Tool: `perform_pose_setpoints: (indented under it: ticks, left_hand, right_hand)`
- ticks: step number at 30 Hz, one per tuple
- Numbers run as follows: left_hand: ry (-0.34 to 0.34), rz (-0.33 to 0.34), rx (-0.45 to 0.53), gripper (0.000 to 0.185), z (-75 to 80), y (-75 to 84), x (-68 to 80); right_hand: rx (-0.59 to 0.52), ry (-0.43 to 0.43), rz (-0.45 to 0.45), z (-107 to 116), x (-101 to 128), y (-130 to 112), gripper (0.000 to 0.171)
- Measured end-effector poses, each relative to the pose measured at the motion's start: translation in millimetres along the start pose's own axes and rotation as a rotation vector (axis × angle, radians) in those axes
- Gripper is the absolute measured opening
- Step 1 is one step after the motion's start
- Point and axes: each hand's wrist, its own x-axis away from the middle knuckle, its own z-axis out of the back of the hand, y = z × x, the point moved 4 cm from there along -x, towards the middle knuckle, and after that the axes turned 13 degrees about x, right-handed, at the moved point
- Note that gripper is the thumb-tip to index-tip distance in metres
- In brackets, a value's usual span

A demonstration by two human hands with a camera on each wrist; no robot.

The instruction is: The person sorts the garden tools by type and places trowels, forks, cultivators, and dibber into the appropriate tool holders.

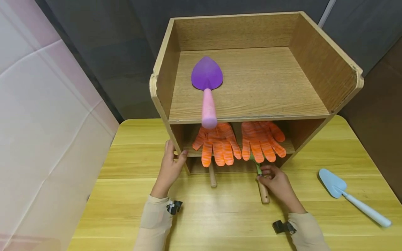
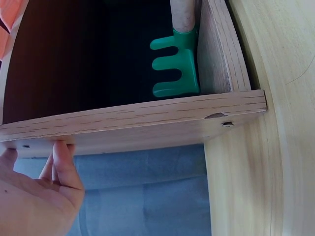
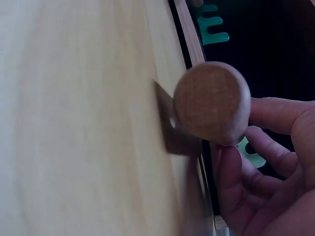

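Observation:
My right hand [image 1: 277, 184] pinches a garden hand tool with a wooden handle [image 1: 263, 192] and a green neck, at the lower right opening of a wooden shelf [image 1: 251, 83]. Its head is mostly hidden inside. In the right wrist view the round handle end [image 3: 211, 103] faces the camera, beside the right fingers [image 3: 270, 152]. My left hand [image 1: 168, 170] touches the shelf's left side panel, with its fingertips against the outer face in the left wrist view. In the bottom compartment lies a green hand rake [image 2: 179, 66], its wooden handle [image 1: 212, 176] sticking out at the front.
On the top board lies a purple trowel [image 1: 207, 75] with a pink handle overhanging the front. Two orange gloves [image 1: 220, 144] hang over the middle shelf's edge. A light blue trowel [image 1: 355, 198] lies on the yellow wooden table [image 1: 220, 223] at the right.

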Motion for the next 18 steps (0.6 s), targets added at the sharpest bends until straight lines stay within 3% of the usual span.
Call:
perform_pose_setpoints:
  ticks: [18]
  left_hand:
    - [0.002,-0.006,-0.006,0.047,-0.1,2.3,-0.1]
  right_hand:
    - [0.051,-0.025,0.004,-0.5,7.0,1.2,0.042]
